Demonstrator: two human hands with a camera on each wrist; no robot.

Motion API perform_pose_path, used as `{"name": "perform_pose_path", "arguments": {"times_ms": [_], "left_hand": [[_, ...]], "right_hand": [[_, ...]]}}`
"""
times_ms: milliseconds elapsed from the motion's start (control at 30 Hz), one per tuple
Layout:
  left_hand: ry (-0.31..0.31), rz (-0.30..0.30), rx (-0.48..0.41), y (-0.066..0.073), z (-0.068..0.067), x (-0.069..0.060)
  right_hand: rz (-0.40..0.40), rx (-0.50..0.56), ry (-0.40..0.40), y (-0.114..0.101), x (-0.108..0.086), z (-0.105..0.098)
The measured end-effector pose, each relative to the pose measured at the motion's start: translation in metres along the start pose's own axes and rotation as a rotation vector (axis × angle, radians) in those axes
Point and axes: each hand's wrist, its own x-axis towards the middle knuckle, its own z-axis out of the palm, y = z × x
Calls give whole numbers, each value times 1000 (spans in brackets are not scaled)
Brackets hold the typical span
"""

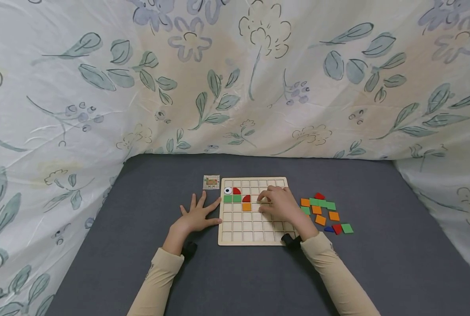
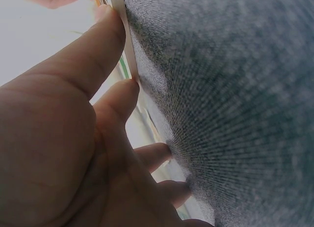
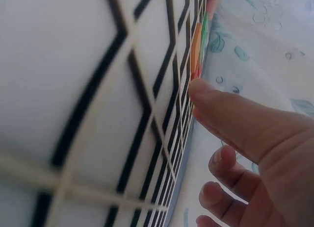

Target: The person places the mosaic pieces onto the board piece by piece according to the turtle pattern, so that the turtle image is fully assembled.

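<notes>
Where the left grip (image 1: pixel 195 218) spreads: straight fingers, nothing held, touching the grid board (image 1: pixel 252 224)
Card (image 1: pixel 211 182): print illegible
Right grip (image 1: pixel 280 204): fingers bent above grid board, partly hiding it; cannot tell whether holding anything
Loose tiles (image 1: pixel 334 216): right of grid board, bunched

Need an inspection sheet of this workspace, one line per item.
Surface: dark grey cloth.
Job's things: gridded board, coloured pieces toward its upper left; loose tiles to its right; picture card by its upper-left corner.
Clutter: nothing seen.
Grip, left hand: fingers spread, thumb and index touching the board's left edge.
Grip, right hand: over the board, fingers bent; whether holding anything is unclear.
Cables: nothing seen.
Surroundings: floral fabric behind and at both sides.
</notes>
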Motion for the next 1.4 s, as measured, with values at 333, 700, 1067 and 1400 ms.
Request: {"name": "perform_pose_path", "arguments": {"times_ms": [333,700,1067,1400], "left_hand": [[2,11,-3,0,0,-1],[3,14,-7,-1,0,-1],[10,18,-11,-2,2,0],[7,10,-6,-1,2,0]], "right_hand": [[5,26,43,28,-18,-13],[96,5,56,69,-45,-33],[204,-6,31,105,-71,-52],[286,-14,2,132,-93,-61]]}}
